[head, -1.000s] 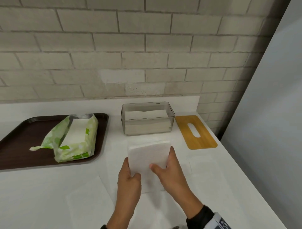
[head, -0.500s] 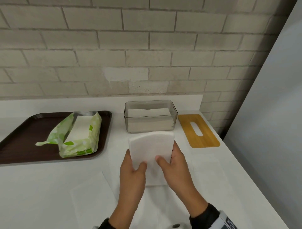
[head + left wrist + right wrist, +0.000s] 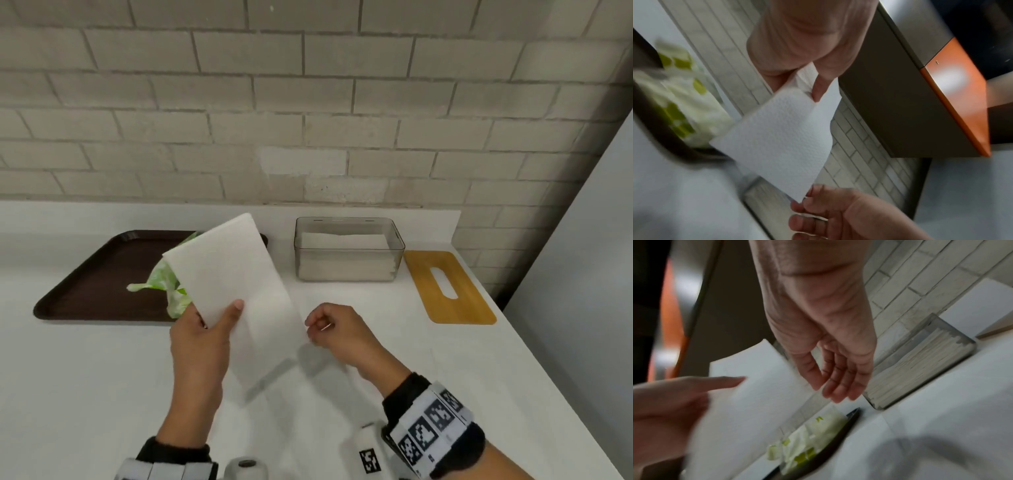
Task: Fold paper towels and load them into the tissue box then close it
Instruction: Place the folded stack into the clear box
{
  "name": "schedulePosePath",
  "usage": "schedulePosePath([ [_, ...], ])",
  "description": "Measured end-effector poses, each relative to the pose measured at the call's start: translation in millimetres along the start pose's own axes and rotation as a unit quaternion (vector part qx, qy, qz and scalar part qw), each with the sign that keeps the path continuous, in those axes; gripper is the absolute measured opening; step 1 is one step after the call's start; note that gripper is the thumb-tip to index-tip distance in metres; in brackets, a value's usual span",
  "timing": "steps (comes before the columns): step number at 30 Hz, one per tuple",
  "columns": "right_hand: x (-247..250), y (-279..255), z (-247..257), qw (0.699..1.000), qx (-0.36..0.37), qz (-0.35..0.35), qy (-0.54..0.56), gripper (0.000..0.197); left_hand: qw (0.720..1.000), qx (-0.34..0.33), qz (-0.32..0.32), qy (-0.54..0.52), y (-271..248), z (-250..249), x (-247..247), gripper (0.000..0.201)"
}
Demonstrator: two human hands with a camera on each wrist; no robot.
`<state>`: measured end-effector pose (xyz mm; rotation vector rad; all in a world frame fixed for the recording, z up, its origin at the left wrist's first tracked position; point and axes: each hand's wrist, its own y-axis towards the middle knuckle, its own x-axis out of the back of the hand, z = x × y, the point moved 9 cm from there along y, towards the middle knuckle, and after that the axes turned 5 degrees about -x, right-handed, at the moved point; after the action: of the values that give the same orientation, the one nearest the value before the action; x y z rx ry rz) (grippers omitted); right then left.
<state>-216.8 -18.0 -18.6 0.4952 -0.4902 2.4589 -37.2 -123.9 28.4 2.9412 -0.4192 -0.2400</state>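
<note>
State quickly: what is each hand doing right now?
Left hand: pinching the folded paper towel.
Right hand: holds nothing, fingers loosely curled beside the towel's edge.

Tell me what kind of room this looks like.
Probably a kitchen or pantry corner: a white countertop against a pale brick-tile wall, with a brown serving tray and a clear tissue box.

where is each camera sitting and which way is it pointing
Head: worn on the head, looking forward and down at the counter and brick wall; both forearms show.
Left wrist: looks along the left hand pinching the paper towel.
Right wrist: looks along the right hand, fingers loose, toward the tissue box.
Shared: every view shows the towel, both hands, the green pack.
</note>
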Motion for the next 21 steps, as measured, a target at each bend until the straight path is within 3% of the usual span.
schedulePosePath([
  [3, 4.5, 55.0, 3.0, 0.995, -0.037, -0.052, -0.076, 0.029, 0.999, 0.034, -0.01, 0.041, -6.1, 9.0, 31.7, 0.018],
  [5, -10.1, 83.5, -3.1, 0.981, -0.075, -0.036, -0.175, 0.042, 0.996, 0.064, -0.007, 0.061, -15.2, 20.2, 46.4, 0.013],
  [7, -32.7, 100.9, -15.3, 0.942, -0.108, -0.009, -0.318, 0.059, 0.994, 0.088, -0.001, 0.07, -24.1, 30.7, 57.2, 0.008],
  [9, -45.6, 113.1, -27.8, 0.914, -0.147, -0.022, -0.377, 0.073, 0.992, 0.107, -0.005, 0.068, -29.3, 37.9, 67.7, 0.008],
  [14, -55.2, 125.4, -36.6, 0.917, -0.186, -0.018, -0.353, 0.078, 0.988, 0.143, -0.018, 0.047, -34.0, 43.2, 84.9, 0.009],
  [17, -52.2, 125.0, -33.0, 0.949, -0.168, -0.008, -0.266, 0.047, 0.984, 0.179, -0.015, 0.005, -34.8, 49.0, 84.3, 0.008],
  [21, -23.0, 103.9, 4.4, 0.997, -0.066, -0.047, -0.016, 0.018, 0.976, 0.213, 0.019, -0.053, -33.9, 56.1, 68.2, 0.014],
])
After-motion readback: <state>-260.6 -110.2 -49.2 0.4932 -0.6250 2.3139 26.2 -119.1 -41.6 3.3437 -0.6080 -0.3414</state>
